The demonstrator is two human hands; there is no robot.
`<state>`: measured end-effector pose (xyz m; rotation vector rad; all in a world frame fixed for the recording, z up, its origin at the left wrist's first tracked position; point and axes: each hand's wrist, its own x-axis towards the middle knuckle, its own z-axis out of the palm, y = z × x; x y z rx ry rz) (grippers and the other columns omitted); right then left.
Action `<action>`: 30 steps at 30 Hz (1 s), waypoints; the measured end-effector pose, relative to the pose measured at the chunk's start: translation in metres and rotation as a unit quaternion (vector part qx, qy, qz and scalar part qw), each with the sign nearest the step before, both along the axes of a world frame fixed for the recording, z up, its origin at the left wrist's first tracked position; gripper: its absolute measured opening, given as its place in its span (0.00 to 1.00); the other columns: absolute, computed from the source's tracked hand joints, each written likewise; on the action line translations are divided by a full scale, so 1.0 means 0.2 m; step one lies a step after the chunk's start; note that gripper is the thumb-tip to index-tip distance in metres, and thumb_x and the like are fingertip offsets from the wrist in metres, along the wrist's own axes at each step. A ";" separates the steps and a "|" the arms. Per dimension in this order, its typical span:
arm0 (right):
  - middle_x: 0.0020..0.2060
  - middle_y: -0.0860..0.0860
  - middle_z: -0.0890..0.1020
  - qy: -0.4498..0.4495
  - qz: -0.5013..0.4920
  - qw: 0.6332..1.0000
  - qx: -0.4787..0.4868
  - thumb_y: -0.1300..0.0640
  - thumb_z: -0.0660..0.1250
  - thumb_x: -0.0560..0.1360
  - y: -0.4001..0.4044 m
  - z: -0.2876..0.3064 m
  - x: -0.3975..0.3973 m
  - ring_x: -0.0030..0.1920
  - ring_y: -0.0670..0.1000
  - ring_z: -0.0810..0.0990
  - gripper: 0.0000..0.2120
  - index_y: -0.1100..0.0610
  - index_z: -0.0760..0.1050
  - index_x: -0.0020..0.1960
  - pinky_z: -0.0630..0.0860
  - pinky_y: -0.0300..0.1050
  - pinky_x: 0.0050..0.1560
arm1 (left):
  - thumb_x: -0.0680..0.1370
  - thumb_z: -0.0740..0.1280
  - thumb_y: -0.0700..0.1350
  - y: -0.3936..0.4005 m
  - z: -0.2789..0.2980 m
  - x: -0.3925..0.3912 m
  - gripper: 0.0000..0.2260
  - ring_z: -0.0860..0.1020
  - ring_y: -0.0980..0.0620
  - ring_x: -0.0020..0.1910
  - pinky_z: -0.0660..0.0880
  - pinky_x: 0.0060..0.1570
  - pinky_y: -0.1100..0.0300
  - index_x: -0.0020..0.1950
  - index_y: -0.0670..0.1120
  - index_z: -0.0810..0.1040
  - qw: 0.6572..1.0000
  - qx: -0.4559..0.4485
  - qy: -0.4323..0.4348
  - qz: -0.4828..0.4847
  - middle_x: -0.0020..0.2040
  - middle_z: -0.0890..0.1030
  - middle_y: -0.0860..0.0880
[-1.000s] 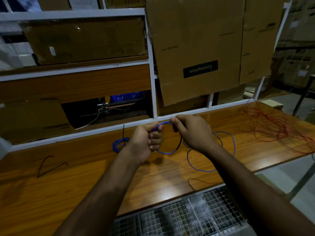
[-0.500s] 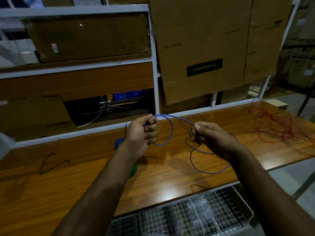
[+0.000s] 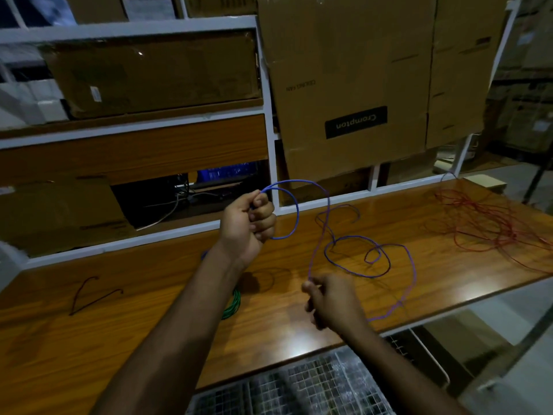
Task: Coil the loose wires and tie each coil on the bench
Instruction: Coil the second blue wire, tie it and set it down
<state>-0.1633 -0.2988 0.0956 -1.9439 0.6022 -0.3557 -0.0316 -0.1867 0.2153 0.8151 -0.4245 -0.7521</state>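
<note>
Blue wire [image 3: 328, 211], thin, loops loosely between both hands.

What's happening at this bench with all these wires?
A person is winding a loose blue wire into a coil. The left hand grips the loops made so far, raised above the wooden bench, while the right hand pinches the wire further along, nearer the bench's front edge. Much of the blue wire trails in loose curls on the bench. A green coil lies partly hidden under the left forearm, and a tangle of red wire sits untouched at the right.
</note>
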 end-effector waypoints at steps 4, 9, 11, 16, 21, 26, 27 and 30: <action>0.35 0.55 0.86 0.132 0.232 0.941 -0.210 0.53 0.60 0.83 0.13 0.32 -0.06 0.27 0.43 0.79 0.16 0.60 0.81 0.44 0.73 0.36 0.31 | 0.83 0.51 0.46 -0.02 -0.03 -0.02 0.16 0.57 0.58 0.21 0.50 0.24 0.64 0.36 0.48 0.65 1.000 0.010 -0.002 -0.012 0.26 0.60 0.54; 0.41 0.52 0.83 0.073 0.343 0.850 -0.393 0.59 0.61 0.80 0.16 0.70 -0.15 0.42 0.51 0.80 0.10 0.50 0.72 0.41 0.74 0.46 0.42 | 0.83 0.53 0.47 -0.03 -0.05 -0.06 0.15 0.57 0.59 0.21 0.49 0.25 0.63 0.36 0.48 0.66 0.999 0.037 -0.003 -0.015 0.27 0.61 0.54; 0.42 0.48 0.80 0.014 0.330 0.851 -0.409 0.59 0.63 0.80 0.13 0.79 -0.14 0.43 0.45 0.78 0.08 0.48 0.76 0.46 0.74 0.41 0.44 | 0.82 0.55 0.47 -0.02 -0.05 -0.09 0.15 0.59 0.58 0.22 0.52 0.24 0.64 0.36 0.48 0.68 0.998 0.054 0.010 -0.016 0.27 0.62 0.54; 0.45 0.48 0.79 -0.159 0.221 0.851 -0.450 0.59 0.68 0.77 -0.03 0.82 -0.03 0.44 0.42 0.75 0.07 0.53 0.83 0.52 0.69 0.29 0.42 | 0.83 0.56 0.47 0.00 -0.02 -0.14 0.11 0.67 0.55 0.29 0.64 0.27 0.64 0.45 0.45 0.73 0.995 0.075 -0.060 0.000 0.34 0.71 0.49; 0.39 0.49 0.78 -0.268 0.027 0.889 -0.371 0.51 0.69 0.77 -0.16 0.75 0.04 0.38 0.44 0.75 0.07 0.54 0.81 0.45 0.71 0.35 0.37 | 0.82 0.55 0.47 0.01 0.04 -0.16 0.11 0.61 0.60 0.21 0.56 0.19 0.67 0.42 0.44 0.70 0.996 0.019 -0.002 -0.090 0.28 0.65 0.53; 0.36 0.51 0.78 -0.264 0.010 0.902 -0.342 0.49 0.63 0.81 -0.14 0.66 0.08 0.35 0.49 0.76 0.09 0.53 0.72 0.46 0.73 0.49 0.33 | 0.81 0.56 0.46 0.00 0.07 -0.16 0.12 0.60 0.60 0.19 0.56 0.17 0.68 0.43 0.42 0.72 0.994 0.007 0.012 -0.107 0.26 0.64 0.54; 0.35 0.51 0.79 -0.273 0.010 0.907 -0.320 0.49 0.63 0.81 -0.12 0.66 0.08 0.34 0.49 0.77 0.08 0.52 0.71 0.46 0.74 0.50 0.32 | 0.81 0.56 0.46 0.00 0.07 -0.16 0.12 0.61 0.60 0.18 0.57 0.17 0.68 0.42 0.43 0.72 0.994 0.004 0.019 -0.111 0.25 0.64 0.54; 0.30 0.50 0.80 -0.292 -0.011 0.918 -0.270 0.49 0.61 0.82 -0.11 0.65 0.07 0.30 0.46 0.79 0.08 0.50 0.70 0.46 0.75 0.48 0.30 | 0.81 0.56 0.47 0.00 0.06 -0.16 0.12 0.61 0.59 0.18 0.58 0.17 0.67 0.40 0.43 0.72 0.992 0.005 0.026 -0.127 0.24 0.63 0.53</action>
